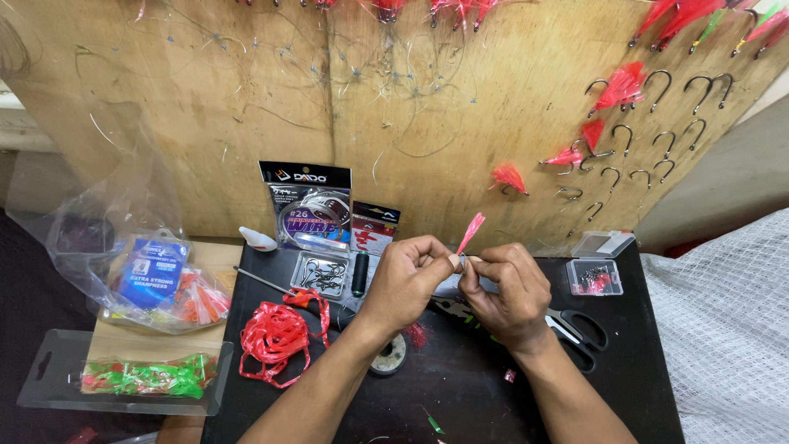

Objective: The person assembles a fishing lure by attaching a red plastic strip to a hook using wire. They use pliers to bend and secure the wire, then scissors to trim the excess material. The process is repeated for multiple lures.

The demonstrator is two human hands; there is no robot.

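tuft: small pink-red feather tuft [472, 231] is pinched between both sets of fingertips, held up above the middle of the black tabletop [460, 386], tip pointing toward the plywood board [271, 107].
hands: left hand [408, 279] and right hand [505, 288] pressed close, fingertips meeting on the tuft's base. I'd guess there's a hook in there, but I can't see it.
slip risk: from my seat the grip looks tiny, so the tuft could slide out or splay if the pinch loosens. A hidden hook point could also jab a finger.
snag risk: the red ribbon tangle [278, 339] sits just beside the left forearm and could drag along with it.
close clutter: scissors [579, 329] near the right wrist, pliers partly under the hands, open tray of hooks [320, 274] just behind the left hand.
edges: small clear box [595, 276] sits near the tabletop's right edge; a nudge might tip it off.
open room: mostly the bare front strip between the forearms. The back is crowded with packets, and the board's hanging hooks [657, 131] wall it off.
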